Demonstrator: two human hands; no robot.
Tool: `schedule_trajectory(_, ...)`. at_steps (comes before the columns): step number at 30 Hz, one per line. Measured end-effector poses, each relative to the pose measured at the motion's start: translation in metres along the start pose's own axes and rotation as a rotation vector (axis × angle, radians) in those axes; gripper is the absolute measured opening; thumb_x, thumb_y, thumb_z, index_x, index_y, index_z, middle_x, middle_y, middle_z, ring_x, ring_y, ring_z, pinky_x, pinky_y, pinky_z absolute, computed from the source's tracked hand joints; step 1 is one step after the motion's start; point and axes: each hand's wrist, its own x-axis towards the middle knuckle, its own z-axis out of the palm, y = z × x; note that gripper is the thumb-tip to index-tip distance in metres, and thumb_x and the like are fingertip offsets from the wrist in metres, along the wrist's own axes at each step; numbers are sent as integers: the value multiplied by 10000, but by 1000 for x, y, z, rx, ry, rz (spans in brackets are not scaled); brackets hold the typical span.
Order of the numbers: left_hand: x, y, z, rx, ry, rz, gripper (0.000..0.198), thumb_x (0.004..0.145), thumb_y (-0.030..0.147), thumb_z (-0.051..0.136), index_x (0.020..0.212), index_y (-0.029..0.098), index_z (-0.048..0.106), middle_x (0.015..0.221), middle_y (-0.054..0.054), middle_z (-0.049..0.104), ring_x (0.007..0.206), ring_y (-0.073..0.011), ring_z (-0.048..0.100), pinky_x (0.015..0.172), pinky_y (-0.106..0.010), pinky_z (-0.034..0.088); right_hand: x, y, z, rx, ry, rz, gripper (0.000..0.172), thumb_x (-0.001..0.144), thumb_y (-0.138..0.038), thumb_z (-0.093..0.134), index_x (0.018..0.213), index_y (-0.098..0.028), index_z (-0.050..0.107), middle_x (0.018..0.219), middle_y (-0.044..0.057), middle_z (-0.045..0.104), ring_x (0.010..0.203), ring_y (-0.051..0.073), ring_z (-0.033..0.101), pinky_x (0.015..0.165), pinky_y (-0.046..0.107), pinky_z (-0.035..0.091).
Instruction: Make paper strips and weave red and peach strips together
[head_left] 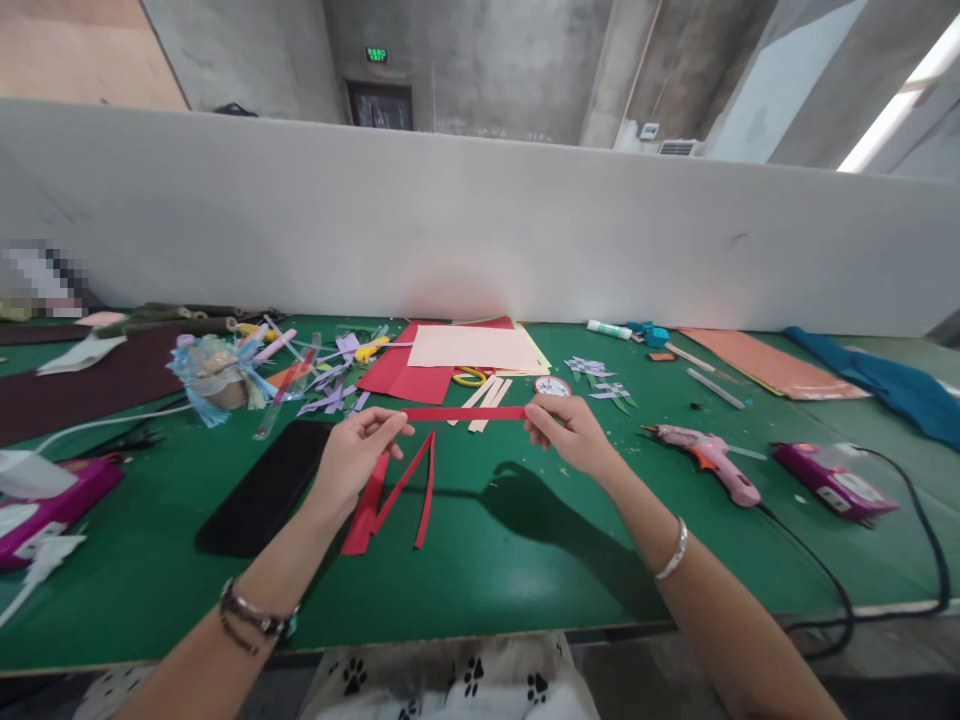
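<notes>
A long red paper strip (465, 413) is stretched level between both my hands, a little above the green table (495, 560). My left hand (358, 452) pinches its left end and also holds a bunch of red strips (397, 492) that hang down onto the mat. My right hand (564, 432) pinches the right end. Both hands have their fingers closed on the paper.
Red and cream paper sheets (457, 355) and yellow scissors (470, 377) lie behind the hands. A black phone (266, 487) is at left. A pink glue gun (709, 458) with a black cable sits at right. Scraps, pens and a ribbon bundle (214, 375) crowd the back left.
</notes>
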Motion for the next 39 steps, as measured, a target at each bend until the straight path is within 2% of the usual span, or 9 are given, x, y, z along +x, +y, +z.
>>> schedule_trajectory(3, 4, 1, -5, 272, -115, 77, 281, 664, 421, 524, 750, 159, 579, 820, -68, 652, 701, -176, 579, 689, -297, 460, 1, -5, -4, -165, -71, -171, 301, 821, -273, 345, 547, -171, 416, 465, -26, 443, 433, 66, 392, 471, 191, 315)
schedule_trajectory(7, -2, 15, 5, 514, -143, 408, 440, 740, 440, 449, 1085, 168, 475, 1169, -93, 513, 1081, -228, 444, 917, -382, 337, 5, -17, 0, -380, -275, -403, 308, 828, -231, 353, 530, -163, 388, 483, -30, 386, 480, 70, 344, 508, 199, 272)
schedule_trajectory(10, -15, 30, 23, 531, -520, 598, 280, 816, 399, 356, 904, 202, 534, 992, -24, 597, 996, -181, 498, 955, -375, 287, 9, -28, 3, -416, -402, -460, 301, 828, -227, 365, 539, -156, 416, 480, -36, 376, 481, 67, 338, 504, 195, 255)
schedule_trajectory(12, -21, 36, 34, 454, -650, 517, 283, 851, 356, 290, 757, 186, 496, 710, 14, 597, 734, -132, 561, 815, -309, 396, 11, -33, 1, -399, -412, -438, 299, 832, -235, 363, 562, -149, 456, 489, -33, 407, 478, 64, 352, 500, 189, 258)
schedule_trajectory(14, -24, 37, 40, 316, -673, 399, 282, 863, 321, 250, 707, 182, 440, 519, 56, 488, 513, -95, 513, 607, -235, 426, 13, -37, -2, -367, -352, -401, 276, 828, -238, 374, 595, -144, 489, 509, -31, 441, 475, 58, 360, 498, 182, 267)
schedule_trajectory(19, -25, 28, 46, 1, -657, 161, 256, 852, 336, 264, 697, 179, 395, 454, 99, 288, 327, -42, 312, 367, -158, 298, 16, -38, -11, -238, -191, -270, 233, 797, -212, 387, 581, -153, 452, 493, -40, 456, 462, 52, 376, 493, 175, 293)
schedule_trajectory(25, -27, 24, 52, -204, -697, -62, 259, 855, 322, 298, 658, 170, 370, 468, 101, 223, 357, -24, 200, 356, -120, 216, 18, -30, -14, -198, -84, -126, 199, 726, -205, 413, 532, -163, 410, 455, -58, 405, 416, 40, 326, 442, 178, 261)
schedule_trajectory(31, -31, 24, 56, -308, -732, -228, 277, 884, 284, 252, 659, 169, 366, 447, 104, 192, 356, -26, 138, 345, -112, 170, 21, -20, -18, -253, -169, -111, 195, 731, -205, 408, 540, -167, 405, 413, -71, 392, 397, 40, 323, 444, 179, 263)
schedule_trajectory(39, -39, 14, 52, -302, -750, -344, 298, 873, 317, 263, 630, 170, 355, 457, 102, 174, 358, -27, 116, 344, -120, 122, 29, -5, -30, -384, -175, -114, 227, 775, -251, 390, 567, -165, 427, 439, -56, 432, 426, 53, 353, 482, 186, 275)
